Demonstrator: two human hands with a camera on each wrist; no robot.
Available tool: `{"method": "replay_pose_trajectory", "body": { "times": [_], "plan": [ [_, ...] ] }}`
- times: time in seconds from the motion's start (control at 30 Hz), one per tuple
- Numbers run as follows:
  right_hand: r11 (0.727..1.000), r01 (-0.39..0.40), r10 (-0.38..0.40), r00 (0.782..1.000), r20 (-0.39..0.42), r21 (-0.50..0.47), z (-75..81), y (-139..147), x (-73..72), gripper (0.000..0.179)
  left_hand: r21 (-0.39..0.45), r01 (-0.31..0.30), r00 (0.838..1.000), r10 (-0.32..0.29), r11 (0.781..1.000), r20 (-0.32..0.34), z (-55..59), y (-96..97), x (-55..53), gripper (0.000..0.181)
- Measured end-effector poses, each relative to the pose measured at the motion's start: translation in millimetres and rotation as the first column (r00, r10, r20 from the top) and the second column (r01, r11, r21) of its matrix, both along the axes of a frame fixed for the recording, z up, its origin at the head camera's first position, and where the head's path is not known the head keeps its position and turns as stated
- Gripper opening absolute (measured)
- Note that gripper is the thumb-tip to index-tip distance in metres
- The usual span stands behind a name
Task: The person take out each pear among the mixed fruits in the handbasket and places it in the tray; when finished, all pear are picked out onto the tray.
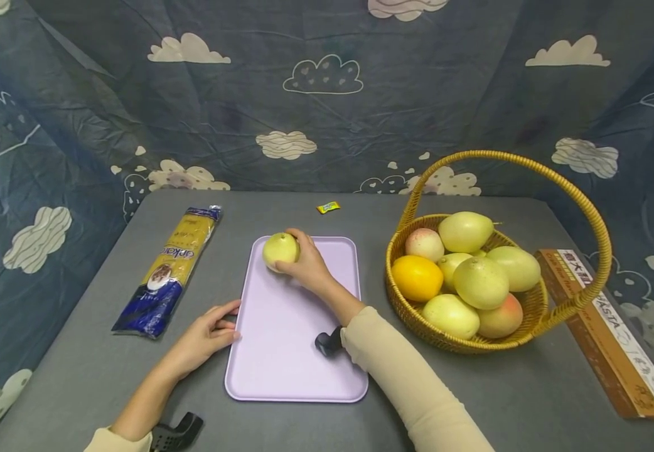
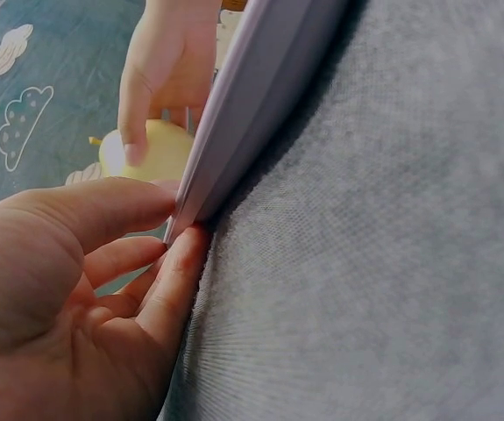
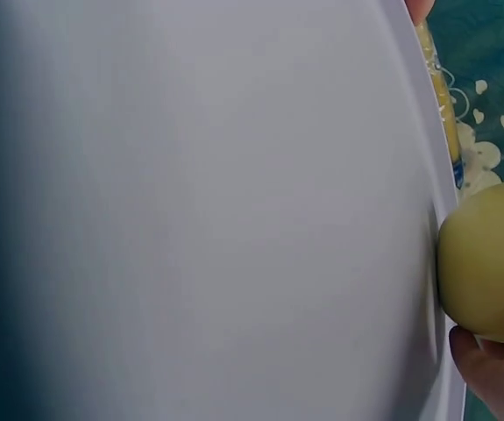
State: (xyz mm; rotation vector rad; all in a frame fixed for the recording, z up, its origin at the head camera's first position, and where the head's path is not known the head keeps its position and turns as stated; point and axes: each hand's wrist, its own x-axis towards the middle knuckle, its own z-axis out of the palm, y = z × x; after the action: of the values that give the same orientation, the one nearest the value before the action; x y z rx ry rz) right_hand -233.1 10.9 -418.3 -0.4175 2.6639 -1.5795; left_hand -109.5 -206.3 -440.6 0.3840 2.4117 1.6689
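A lilac tray (image 1: 293, 326) lies flat on the grey table. Over its far left corner, my right hand (image 1: 306, 262) grips a pale yellow-green pear (image 1: 279, 250), thumb on the near side and fingers behind. The same pear (image 3: 488, 263) sits against the tray's rim in the right wrist view. My left hand (image 1: 205, 338) is at the tray's left edge. Seen from the left wrist, the left thumb and fingers (image 2: 177, 272) pinch the tray rim (image 2: 225, 132).
Right of the tray stands a wicker basket (image 1: 397, 307) with a tall handle, holding several pears, peaches and an orange-yellow fruit (image 1: 417, 278). A brown pasta box (image 1: 609, 339) lies beyond it. A blue-and-yellow pasta packet (image 1: 171, 270) lies left; a small yellow wrapped candy (image 1: 328, 207) lies behind the tray.
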Motion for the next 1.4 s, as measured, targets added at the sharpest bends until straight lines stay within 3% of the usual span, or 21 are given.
{"method": "replay_pose_trajectory", "body": {
  "times": [0.3, 0.4, 0.47, 0.67, 0.83, 1.03, 1.13, 1.23, 1.3, 1.4],
  "plan": [
    [1.0, 0.012, -0.012, 1.0, 0.009, -0.012, 12.1, 3, 4.7, 0.073, 0.007, 0.007, 1.0, -0.007, 1.0, 0.004, -0.5, -0.5, -0.6, 0.057],
    [0.999, -0.021, 0.02, 0.997, -0.07, -0.025, 27.1, 11, 16.1, 0.065, 0.005, 0.004, 1.0, -0.004, 1.0, 0.004, -1.3, -0.1, -0.5, 0.056],
    [0.998, -0.067, 0.064, 0.983, -0.171, -0.015, 40.7, 19, 26.7, 0.057, 0.005, 0.003, 1.0, -0.003, 1.0, -0.001, -1.6, -0.8, -0.6, 0.056],
    [0.986, -0.162, 0.159, 0.887, -0.434, 0.032, 88.7, 56, 70.4, 0.05, 0.013, 0.007, 1.0, -0.007, 1.0, -0.012, -2.0, -1.7, -1.1, 0.056],
    [0.983, -0.186, 0.149, 0.812, -0.565, -0.008, 106.5, 98, 97.0, 0.055, 0.015, 0.006, 1.0, -0.006, 1.0, -0.013, -2.9, -1.5, -1.8, 0.056],
    [0.997, -0.073, 0.028, 0.696, -0.718, -0.032, 115.9, 139, 117.9, 0.066, 0.012, 0.007, 1.0, -0.007, 1.0, -0.011, -4.8, -1.9, -1.7, 0.056],
    [0.999, 0.006, -0.042, 0.66, -0.75, -0.051, 118.4, 155, 123.9, 0.07, 0.008, 0.004, 1.0, -0.004, 1.0, -0.008, -4.4, -1.6, -1.7, 0.056],
    [0.995, 0.079, -0.102, 0.655, -0.749, -0.066, 113.8, 172, 125.0, 0.073, 0.002, 0.001, 1.0, -0.001, 1.0, -0.003, -3.6, -1.1, -1.3, 0.056],
    [0.991, 0.118, -0.128, 0.674, -0.728, -0.065, 108.8, 184, 125.3, 0.076, -0.003, 0.0, 1.0, 0.0, 1.0, -0.001, -2.7, -0.6, -1.0, 0.056],
    [0.988, 0.144, -0.149, 0.722, -0.676, -0.063, 98.6, 204, 122.8, 0.079, -0.004, -0.001, 1.0, 0.001, 1.0, 0.001, -1.1, 0.2, -0.7, 0.056]
  ]
}}
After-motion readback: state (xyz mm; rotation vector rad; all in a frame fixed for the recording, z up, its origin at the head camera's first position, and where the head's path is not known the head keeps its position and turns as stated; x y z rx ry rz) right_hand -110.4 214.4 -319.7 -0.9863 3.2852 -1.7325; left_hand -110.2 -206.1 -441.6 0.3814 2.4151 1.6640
